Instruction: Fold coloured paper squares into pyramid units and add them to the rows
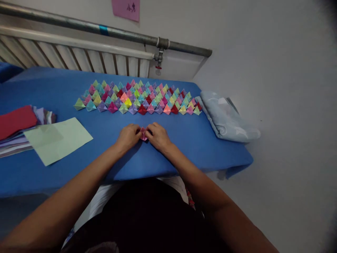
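A blue table spans the middle of the frame, with a white radiator at upper left. Rows of multicolored paper boats fill the upper centre; a folded grey cloth lies at right. At left, a pale green sheet overlaps a paper stack. At the centre, your left hand and right hand pinch opposite sides of a small pink paper, fingertips close together.
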Available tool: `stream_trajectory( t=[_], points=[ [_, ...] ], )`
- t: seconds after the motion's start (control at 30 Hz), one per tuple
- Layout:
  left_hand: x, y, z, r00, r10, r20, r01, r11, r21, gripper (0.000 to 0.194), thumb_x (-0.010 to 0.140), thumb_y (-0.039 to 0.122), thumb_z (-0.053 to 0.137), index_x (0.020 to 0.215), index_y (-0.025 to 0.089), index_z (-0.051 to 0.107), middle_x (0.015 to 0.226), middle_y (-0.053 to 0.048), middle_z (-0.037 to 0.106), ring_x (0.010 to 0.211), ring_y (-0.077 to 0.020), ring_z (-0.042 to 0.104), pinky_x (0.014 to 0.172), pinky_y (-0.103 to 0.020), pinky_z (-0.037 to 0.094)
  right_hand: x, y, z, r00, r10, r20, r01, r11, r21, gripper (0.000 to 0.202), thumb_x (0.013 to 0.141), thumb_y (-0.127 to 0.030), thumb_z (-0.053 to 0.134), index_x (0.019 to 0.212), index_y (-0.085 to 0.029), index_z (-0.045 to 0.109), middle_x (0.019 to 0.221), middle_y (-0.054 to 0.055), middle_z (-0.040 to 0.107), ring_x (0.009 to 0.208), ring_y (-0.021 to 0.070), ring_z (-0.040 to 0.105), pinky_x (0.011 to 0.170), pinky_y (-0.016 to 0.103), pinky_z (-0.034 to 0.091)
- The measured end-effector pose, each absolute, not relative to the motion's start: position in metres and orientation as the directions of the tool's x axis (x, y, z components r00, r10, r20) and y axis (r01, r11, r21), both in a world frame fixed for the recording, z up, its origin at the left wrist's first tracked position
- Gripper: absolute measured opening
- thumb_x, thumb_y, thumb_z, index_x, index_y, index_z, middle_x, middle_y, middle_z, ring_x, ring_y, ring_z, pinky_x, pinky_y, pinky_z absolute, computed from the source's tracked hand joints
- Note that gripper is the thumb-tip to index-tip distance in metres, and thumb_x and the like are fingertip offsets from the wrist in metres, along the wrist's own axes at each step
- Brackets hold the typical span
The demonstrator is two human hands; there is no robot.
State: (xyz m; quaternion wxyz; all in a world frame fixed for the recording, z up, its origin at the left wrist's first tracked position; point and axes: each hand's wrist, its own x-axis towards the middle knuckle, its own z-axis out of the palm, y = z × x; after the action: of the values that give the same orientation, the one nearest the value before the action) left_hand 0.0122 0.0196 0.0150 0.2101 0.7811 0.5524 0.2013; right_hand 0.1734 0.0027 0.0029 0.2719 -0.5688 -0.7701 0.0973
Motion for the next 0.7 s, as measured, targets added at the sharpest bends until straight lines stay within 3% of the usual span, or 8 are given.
stream_trajectory(
  t=[0.07, 0.17, 0.3, 0.5, 0.7],
  points=[
    [0.009, 0.023, 0.015, 0.344, 0.937, 0.052, 0.773, -0.315, 0.551, 0.019, 0.08, 0.033, 0.061, 0.082, 0.018, 0.073, 0.083, -0.006, 0.071, 0.081, -0.0215, 0.063, 0.073, -0.03, 0.046, 0.179, 0.007, -0.001, -0.233, 0.922, 0.309, 0.79, 0.365, -0.492, 0.009, 0.089, -0.022, 0.062, 0.081, -0.018, 0.065, 0.082, 0.002, 0.059, 0.08, 0.0159, 0.053, 0.074, 0.028, 0.041],
    [0.001, 0.03, 0.019, 0.424, 0.905, -0.04, 0.73, -0.315, 0.606, 0.027, 0.075, 0.042, 0.065, 0.089, 0.02, 0.074, 0.081, -0.002, 0.071, 0.076, -0.0198, 0.064, 0.068, -0.028, 0.046, 0.193, 0.006, -0.007, -0.222, 0.923, 0.315, 0.668, 0.379, -0.64, 0.006, 0.084, -0.023, 0.067, 0.088, -0.019, 0.066, 0.087, 0.001, 0.061, 0.077, 0.0138, 0.055, 0.071, 0.027, 0.044],
    [-0.009, 0.045, 0.02, 0.466, 0.871, -0.155, 0.65, -0.218, 0.728, 0.027, 0.07, 0.035, 0.061, 0.089, 0.021, 0.073, 0.08, 0.0, 0.072, 0.074, -0.0185, 0.064, 0.066, -0.027, 0.047, 0.203, -0.001, -0.011, -0.133, 0.93, 0.342, 0.537, 0.357, -0.764, 0.004, 0.083, -0.019, 0.065, 0.086, -0.02, 0.067, 0.09, 0.002, 0.063, 0.074, 0.0122, 0.056, 0.067, 0.026, 0.047],
    [-0.021, 0.052, 0.012, 0.369, 0.923, -0.108, 0.524, -0.11, 0.845, 0.03, 0.073, 0.039, 0.058, 0.09, 0.018, 0.07, 0.071, -0.001, 0.067, 0.064, -0.0164, 0.058, 0.059, -0.027, 0.046, 0.2, -0.007, -0.01, -0.229, 0.871, 0.434, 0.515, 0.487, -0.705, 0.012, 0.09, -0.02, 0.058, 0.085, -0.021, 0.068, 0.091, 0.003, 0.065, 0.088, 0.0151, 0.062, 0.079, 0.029, 0.051],
    [-0.022, 0.038, 0.013, 0.465, 0.884, 0.05, 0.499, -0.309, 0.81, 0.023, 0.077, 0.039, 0.057, 0.079, 0.02, 0.069, 0.076, -0.002, 0.066, 0.069, -0.0163, 0.06, 0.065, -0.029, 0.047, 0.199, -0.007, -0.012, -0.344, 0.866, 0.362, 0.66, 0.498, -0.563, 0.029, 0.09, -0.009, 0.048, 0.099, -0.02, 0.074, 0.103, 0.007, 0.064, 0.099, 0.0176, 0.061, 0.092, 0.033, 0.05]
  ],
)
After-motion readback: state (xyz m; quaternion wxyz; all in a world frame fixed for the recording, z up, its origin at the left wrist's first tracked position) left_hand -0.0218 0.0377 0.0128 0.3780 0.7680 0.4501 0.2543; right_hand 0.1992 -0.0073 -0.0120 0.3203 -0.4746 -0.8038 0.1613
